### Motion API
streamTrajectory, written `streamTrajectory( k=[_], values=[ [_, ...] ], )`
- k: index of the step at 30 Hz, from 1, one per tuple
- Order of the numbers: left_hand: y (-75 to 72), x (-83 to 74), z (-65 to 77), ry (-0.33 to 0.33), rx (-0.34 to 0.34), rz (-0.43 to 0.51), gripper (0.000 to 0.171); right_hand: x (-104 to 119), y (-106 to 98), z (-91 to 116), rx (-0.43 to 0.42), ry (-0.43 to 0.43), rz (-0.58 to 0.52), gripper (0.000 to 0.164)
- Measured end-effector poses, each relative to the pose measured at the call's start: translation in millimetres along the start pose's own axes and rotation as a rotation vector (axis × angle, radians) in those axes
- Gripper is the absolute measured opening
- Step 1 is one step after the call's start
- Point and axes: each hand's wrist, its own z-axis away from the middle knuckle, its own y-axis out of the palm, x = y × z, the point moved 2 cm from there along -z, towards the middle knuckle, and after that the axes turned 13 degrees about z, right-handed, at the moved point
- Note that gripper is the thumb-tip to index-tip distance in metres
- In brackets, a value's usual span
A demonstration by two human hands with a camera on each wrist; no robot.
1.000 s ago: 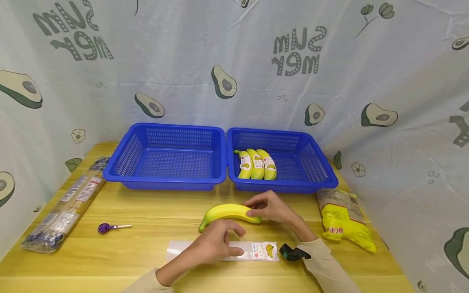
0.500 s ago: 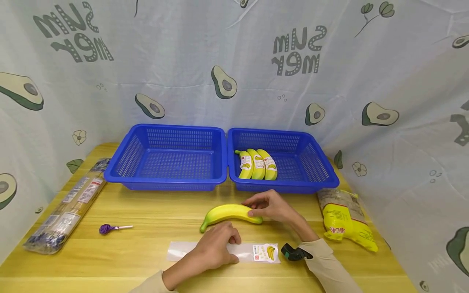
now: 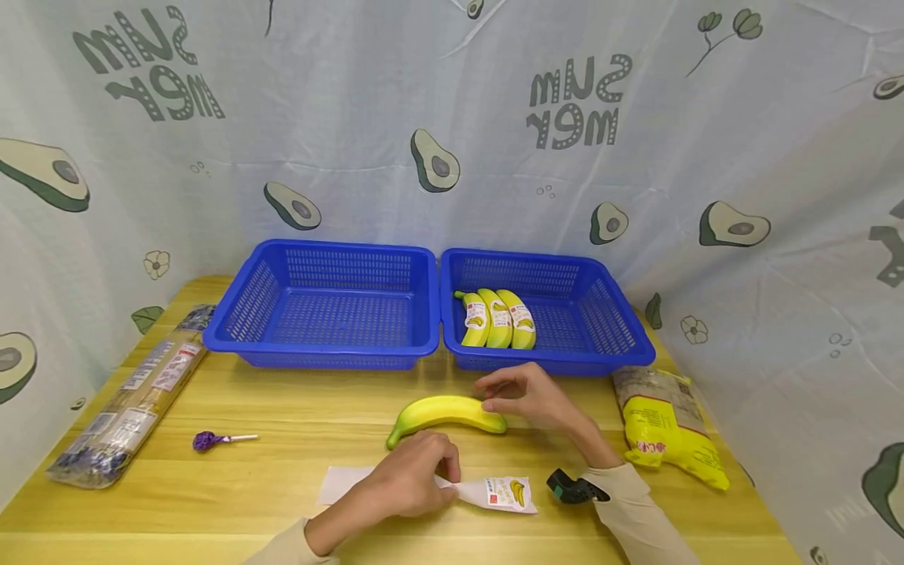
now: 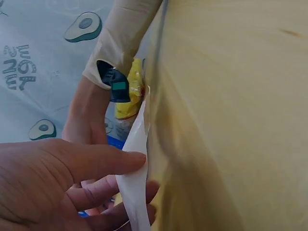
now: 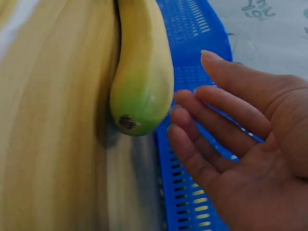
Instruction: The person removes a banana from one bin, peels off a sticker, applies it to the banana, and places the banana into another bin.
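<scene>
My left hand (image 3: 417,475) pinches a whitish strip (image 4: 136,144) between thumb and fingers, and the strip bends up off the table. At its right end the strip carries a sticker (image 3: 505,493) printed with bananas. Beyond that hand a yellow banana (image 3: 446,409) with green tips lies on the table. My right hand (image 3: 530,395) hovers by the banana's right end; in the right wrist view its fingers are spread and relaxed, holding nothing, with a small gap to the banana tip (image 5: 139,108).
Two blue baskets stand at the back: the left basket (image 3: 321,348) and the right basket (image 3: 551,362), which holds three stickered bananas (image 3: 498,318). A purple lollipop (image 3: 205,441) and a long clear package (image 3: 134,400) lie left. A yellow bag (image 3: 667,428) lies right.
My left hand has closed on the strip and lifted part of it, so it now bends. My right hand has let go of the banana and drawn slightly away to the right.
</scene>
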Motion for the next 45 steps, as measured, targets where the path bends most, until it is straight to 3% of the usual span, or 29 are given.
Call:
streamTrajectory(
  k=[7, 13, 15, 19, 25, 30, 36, 45],
  values=[
    [-21.8, -10.2, 0.0, 0.014, 0.082, 0.222, 0.024, 21, -13, 3, 0.01, -0.172, -0.008, 0.03],
    [-41.2, -21.0, 0.8, -0.037, 0.103, 0.312, 0.027, 41, -16, 4, 0.088, -0.353, -0.017, 0.03],
    [-46.7, -21.2, 1.2, -0.031, 0.118, 0.339, 0.027, 47, -15, 3, 0.113, -0.373, -0.003, 0.031],
    [-55.8, -19.6, 0.8, 0.007, 0.163, 0.412, 0.026, 57, -10, -1, 0.114, -0.372, 0.066, 0.031],
    [-62.7, -16.9, -3.1, 0.056, 0.211, 0.506, 0.02, 64, -7, -8, 0.045, -0.367, 0.145, 0.018],
    [-64.7, -18.9, -6.8, 0.055, 0.146, 0.621, 0.016, 68, -8, -11, 0.04, -0.326, 0.107, 0.013],
    [-66.4, -21.6, -9.0, 0.042, 0.058, 0.712, 0.014, 72, -9, -12, 0.01, -0.305, 0.079, 0.02],
    [-68.4, -21.3, -6.4, 0.025, 0.064, 0.847, 0.016, 78, -9, -9, -0.005, -0.38, 0.042, 0.019]
  ],
)
